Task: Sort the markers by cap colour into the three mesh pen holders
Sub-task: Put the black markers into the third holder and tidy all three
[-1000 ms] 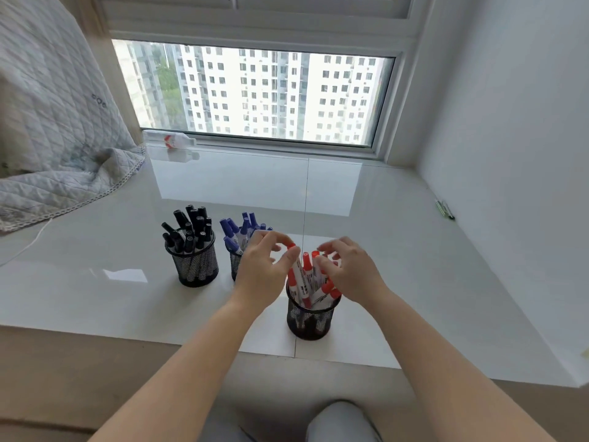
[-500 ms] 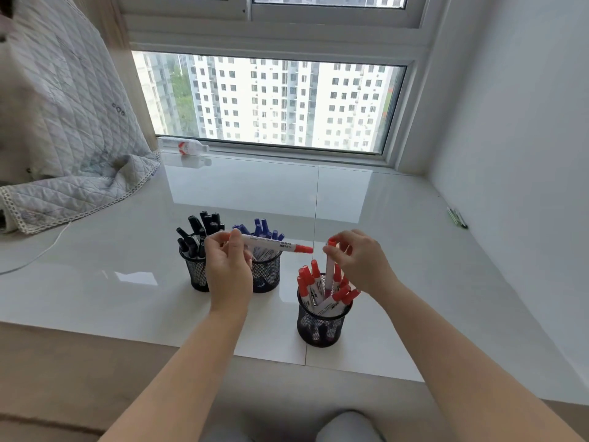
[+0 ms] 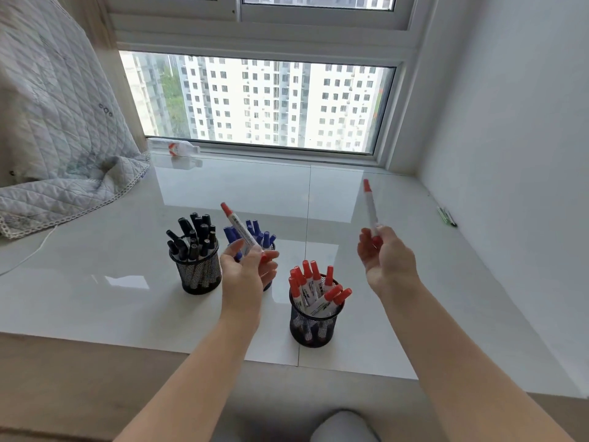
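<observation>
left hand (image 3: 245, 269) holds red marker (image 3: 239, 229), hiding blue holder (image 3: 270, 250) | right hand (image 3: 387, 260) pinches red marker (image 3: 370, 209) | black holder (image 3: 199, 272) left, red holder (image 3: 314, 323) near | quilt (image 3: 60, 148), bottle (image 3: 173, 146) behind on counter (image 3: 95, 298)

Both bare forearms reach forward from the lower edge of the view, well apart. The left hand (image 3: 247, 269) is raised with its palm turned toward the right hand, fingers loosely curled round the lower end of a red-capped marker (image 3: 240, 229) that tilts up and away to the left. The right hand (image 3: 384, 261) sits slightly higher — its back toward the camera — pinching the bottom of a second red-capped marker (image 3: 370, 209), which stands nearly upright above the fingers.
</observation>
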`<state>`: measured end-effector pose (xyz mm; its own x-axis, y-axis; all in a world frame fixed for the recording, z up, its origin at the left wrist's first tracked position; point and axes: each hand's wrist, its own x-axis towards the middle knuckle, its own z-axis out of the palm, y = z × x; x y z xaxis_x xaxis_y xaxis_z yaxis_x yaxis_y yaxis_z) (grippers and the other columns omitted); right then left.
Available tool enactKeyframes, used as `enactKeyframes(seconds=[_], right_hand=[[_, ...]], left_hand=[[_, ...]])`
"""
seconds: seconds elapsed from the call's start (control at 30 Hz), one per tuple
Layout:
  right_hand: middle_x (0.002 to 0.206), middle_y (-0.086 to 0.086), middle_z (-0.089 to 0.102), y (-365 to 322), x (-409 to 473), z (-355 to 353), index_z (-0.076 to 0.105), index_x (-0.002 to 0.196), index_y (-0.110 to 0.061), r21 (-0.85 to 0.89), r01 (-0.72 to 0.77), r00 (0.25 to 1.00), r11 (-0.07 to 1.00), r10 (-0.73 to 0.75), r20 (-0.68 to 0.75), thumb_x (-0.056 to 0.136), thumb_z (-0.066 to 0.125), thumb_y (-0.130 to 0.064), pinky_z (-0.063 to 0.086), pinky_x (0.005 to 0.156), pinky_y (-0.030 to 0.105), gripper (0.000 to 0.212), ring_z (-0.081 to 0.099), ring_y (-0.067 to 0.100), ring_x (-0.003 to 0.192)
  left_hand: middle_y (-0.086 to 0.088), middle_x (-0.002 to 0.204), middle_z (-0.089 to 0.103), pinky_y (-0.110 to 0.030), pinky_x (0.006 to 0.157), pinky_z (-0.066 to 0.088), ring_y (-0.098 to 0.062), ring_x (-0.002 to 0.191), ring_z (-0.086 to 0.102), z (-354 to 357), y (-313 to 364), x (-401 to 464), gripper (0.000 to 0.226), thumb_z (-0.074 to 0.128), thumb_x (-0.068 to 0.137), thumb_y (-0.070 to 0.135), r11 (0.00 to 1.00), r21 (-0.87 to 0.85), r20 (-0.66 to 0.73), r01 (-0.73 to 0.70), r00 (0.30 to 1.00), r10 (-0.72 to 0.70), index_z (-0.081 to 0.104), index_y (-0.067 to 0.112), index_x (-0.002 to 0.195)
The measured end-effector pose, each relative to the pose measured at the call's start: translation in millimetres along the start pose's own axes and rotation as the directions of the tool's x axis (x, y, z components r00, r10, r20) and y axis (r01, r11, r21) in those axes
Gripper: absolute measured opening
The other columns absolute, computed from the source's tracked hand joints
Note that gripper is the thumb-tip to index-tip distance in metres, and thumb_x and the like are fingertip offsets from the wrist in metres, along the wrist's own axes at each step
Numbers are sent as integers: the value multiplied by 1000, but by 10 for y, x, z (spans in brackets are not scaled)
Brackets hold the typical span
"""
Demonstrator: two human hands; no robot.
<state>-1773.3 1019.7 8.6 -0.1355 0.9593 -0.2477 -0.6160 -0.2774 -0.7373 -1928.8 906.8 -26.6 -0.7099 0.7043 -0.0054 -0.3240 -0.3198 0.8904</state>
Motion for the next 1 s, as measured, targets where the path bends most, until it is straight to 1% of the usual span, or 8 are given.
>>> enactKeyframes(seconds=[0.2,0.3,0.4,0.47,0.57,0.7,0.87,1.0], right_hand=[[88,6,68,85,-106,-25,48,102,-20,-252,81,967,964,-15,255,87,57,-1,50,77,29,25,66,17,85],[95,11,68,172,-164,-29,48,91,-21,-620,314,924,719,-80,375,89,57,-8,54,83,33,16,67,26,91],[93,13,66,285,-185,-36,54,85,-21,-759,432,892,487,-105,440,94,50,-20,57,73,28,9,64,36,87],[92,9,62,351,-165,-52,59,89,-16,-800,482,874,357,-134,467,94,49,-24,53,66,18,14,61,28,84],[89,-3,54,421,-124,-89,65,95,-13,-814,529,849,239,-141,510,93,52,-25,51,79,32,18,54,9,80],[86,-4,60,487,-109,-163,64,94,-16,-804,590,807,72,-74,586,87,59,-20,45,72,25,9,57,14,80],[77,-9,58,532,-111,-190,54,95,-18,-789,614,782,17,-154,605,81,65,-18,45,64,24,18,61,16,73],[80,-9,56,536,-125,-208,43,119,-18,-751,660,715,-10,-297,633,80,67,-16,44,58,23,46,61,14,65]], left_hand=[[5,85,73,-15,61,51,-5,77,68,16,-42,-60,11,43,96,13,975,213,195,-69,981,27,49,20,103],[3,91,71,-16,64,50,-5,80,68,32,-61,-75,8,42,97,17,943,314,190,-111,980,52,50,18,96],[7,89,71,-20,70,49,-4,83,67,49,-76,-113,20,39,98,29,897,408,187,-169,977,99,53,20,86],[8,86,69,-26,75,50,-8,84,65,46,-80,-139,25,41,95,35,849,484,179,-210,974,139,57,22,83],[-1,86,63,-38,80,51,-17,82,61,37,-87,-136,18,50,92,32,730,618,202,-291,957,209,62,22,83],[5,88,58,-31,78,51,-9,80,61,58,-110,-153,8,58,89,25,610,706,271,-361,932,239,64,24,94],[16,79,61,-6,59,44,14,72,58,57,-133,-140,21,66,83,21,603,729,267,-325,945,187,50,27,94],[16,82,63,-21,71,48,8,78,60,56,-133,-147,30,67,82,22,614,727,240,-306,952,190,44,24,102]])
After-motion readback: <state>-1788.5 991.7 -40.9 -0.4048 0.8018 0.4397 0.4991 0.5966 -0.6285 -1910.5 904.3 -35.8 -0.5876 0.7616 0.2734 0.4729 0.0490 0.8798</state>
